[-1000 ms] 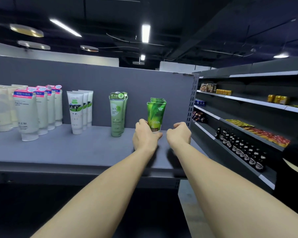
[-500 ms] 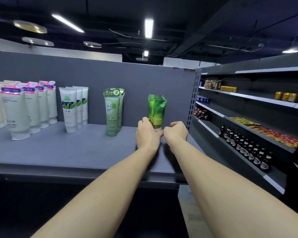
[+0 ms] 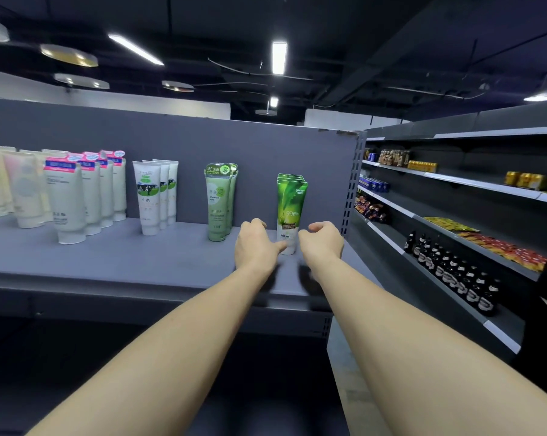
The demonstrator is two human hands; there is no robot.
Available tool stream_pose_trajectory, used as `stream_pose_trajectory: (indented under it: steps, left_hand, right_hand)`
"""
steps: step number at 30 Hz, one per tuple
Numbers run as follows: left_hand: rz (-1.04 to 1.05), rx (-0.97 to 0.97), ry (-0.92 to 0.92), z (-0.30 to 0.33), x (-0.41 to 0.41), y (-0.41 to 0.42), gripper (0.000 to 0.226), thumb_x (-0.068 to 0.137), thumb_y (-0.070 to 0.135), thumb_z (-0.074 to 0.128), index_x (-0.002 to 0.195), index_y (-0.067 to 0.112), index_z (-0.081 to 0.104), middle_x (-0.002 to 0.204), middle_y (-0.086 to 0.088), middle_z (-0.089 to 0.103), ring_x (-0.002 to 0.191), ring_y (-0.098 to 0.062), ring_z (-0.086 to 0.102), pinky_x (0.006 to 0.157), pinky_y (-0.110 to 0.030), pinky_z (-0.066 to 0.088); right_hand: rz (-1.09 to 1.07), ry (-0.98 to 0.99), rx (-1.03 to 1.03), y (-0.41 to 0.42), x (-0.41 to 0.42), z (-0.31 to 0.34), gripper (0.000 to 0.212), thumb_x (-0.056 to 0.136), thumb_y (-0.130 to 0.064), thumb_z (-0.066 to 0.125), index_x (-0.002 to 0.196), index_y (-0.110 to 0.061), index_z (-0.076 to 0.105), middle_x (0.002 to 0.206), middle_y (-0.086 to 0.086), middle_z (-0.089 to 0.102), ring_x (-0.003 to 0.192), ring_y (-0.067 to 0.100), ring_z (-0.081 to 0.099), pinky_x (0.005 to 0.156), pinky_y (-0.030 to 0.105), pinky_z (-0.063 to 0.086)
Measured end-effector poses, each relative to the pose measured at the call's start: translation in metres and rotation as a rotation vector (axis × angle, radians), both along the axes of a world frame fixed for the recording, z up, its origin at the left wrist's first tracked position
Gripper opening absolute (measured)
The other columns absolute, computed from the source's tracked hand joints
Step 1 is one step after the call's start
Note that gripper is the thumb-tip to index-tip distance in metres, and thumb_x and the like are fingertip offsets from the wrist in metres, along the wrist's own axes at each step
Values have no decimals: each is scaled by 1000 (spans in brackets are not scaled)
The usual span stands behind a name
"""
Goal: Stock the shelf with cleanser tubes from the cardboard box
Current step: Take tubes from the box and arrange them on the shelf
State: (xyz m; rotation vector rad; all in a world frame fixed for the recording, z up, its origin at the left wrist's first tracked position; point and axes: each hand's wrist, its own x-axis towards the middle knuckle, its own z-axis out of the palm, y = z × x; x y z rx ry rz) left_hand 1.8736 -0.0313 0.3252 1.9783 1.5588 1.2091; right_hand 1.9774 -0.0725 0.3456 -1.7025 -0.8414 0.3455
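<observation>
A row of bright green cleanser tubes (image 3: pixel 291 202) stands cap-down on the grey shelf (image 3: pixel 159 256), near its right end. My left hand (image 3: pixel 256 245) hovers just left of the front tube's white cap, and its thumb reaches to the cap. My right hand (image 3: pixel 322 243) is just right of the tube, a little apart from it. Both hands have loosely curled fingers and hold nothing. The cardboard box is out of view.
Further left on the shelf stand pale green tubes (image 3: pixel 217 202), white tubes (image 3: pixel 151 196), pink-capped white tubes (image 3: pixel 67 199) and cream tubes (image 3: pixel 1 184). A perforated upright (image 3: pixel 354 184) ends the shelf. The right aisle shelves hold dark bottles (image 3: pixel 454 272) and snack packs.
Both hands have let go of the front green tube's base and drawn slightly apart. The tube now stands on its own with its cap showing.
</observation>
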Motion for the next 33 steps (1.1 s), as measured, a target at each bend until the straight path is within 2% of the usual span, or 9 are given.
stream_pose_trajectory:
  steps: [5, 10, 14, 18, 20, 24, 28, 33]
  left_hand:
    - [57, 32, 43, 1, -31, -25, 34, 88, 33, 66, 117, 17, 58, 116, -3, 60, 106, -23, 58, 82, -33, 45]
    - [127, 90, -70, -16, -78, -68, 22, 91, 17, 51, 114, 20, 50, 105, 1, 63, 89, -23, 60, 71, -34, 44]
    - [123, 96, -75, -44, -121, -95, 14, 90, 20, 51, 104, 23, 49, 96, 6, 62, 81, -17, 58, 68, -31, 40]
    - [110, 5, -32, -71, -162, -111, 9, 85, 27, 55, 93, 24, 58, 94, 10, 64, 83, -15, 59, 73, -30, 45]
    - [98, -57, 6, -87, -183, -119, 13, 84, 30, 56, 96, 25, 60, 95, 9, 65, 84, -15, 60, 72, -29, 45]
    - [50, -191, 75, -124, -216, -135, 18, 85, 32, 59, 102, 25, 61, 97, 10, 66, 83, -13, 61, 70, -27, 42]
    - [52, -289, 103, -159, -238, -147, 22, 83, 31, 60, 105, 25, 61, 101, 9, 66, 84, -13, 59, 70, -27, 41]
    - [54, -368, 146, -211, -253, -157, 28, 85, 32, 61, 112, 25, 60, 106, 6, 66, 93, -17, 61, 73, -28, 43]
  right_hand:
    - [13, -32, 40, -26, -29, 0, 20, 89, -20, 59, 109, -18, 60, 100, -3, 60, 84, 17, 53, 68, 24, 37]
    - [-30, -114, 99, -67, -71, -21, 13, 86, -30, 59, 98, -25, 56, 79, -12, 59, 75, 14, 57, 60, 26, 38]
    - [-65, -147, 94, -93, -109, -50, 22, 87, -39, 61, 96, -25, 47, 75, -11, 59, 67, 8, 54, 55, 25, 34]
    - [-49, -142, 39, -114, -144, -77, 30, 86, -41, 63, 103, -24, 46, 81, -9, 61, 71, 10, 57, 60, 28, 37]
    - [-14, -125, -7, -125, -161, -94, 34, 85, -41, 65, 108, -25, 46, 87, -9, 60, 74, 9, 57, 60, 27, 39]
    - [58, -89, -110, -143, -187, -136, 46, 82, -43, 68, 119, -25, 46, 102, -9, 57, 88, 13, 60, 79, 36, 51]
    - [115, -50, -199, -157, -206, -176, 54, 83, -42, 69, 128, -23, 46, 114, -6, 57, 89, 13, 58, 78, 34, 50]
    - [151, -23, -299, -165, -219, -232, 66, 82, -39, 73, 137, -21, 41, 120, -1, 57, 103, 17, 58, 84, 34, 50]
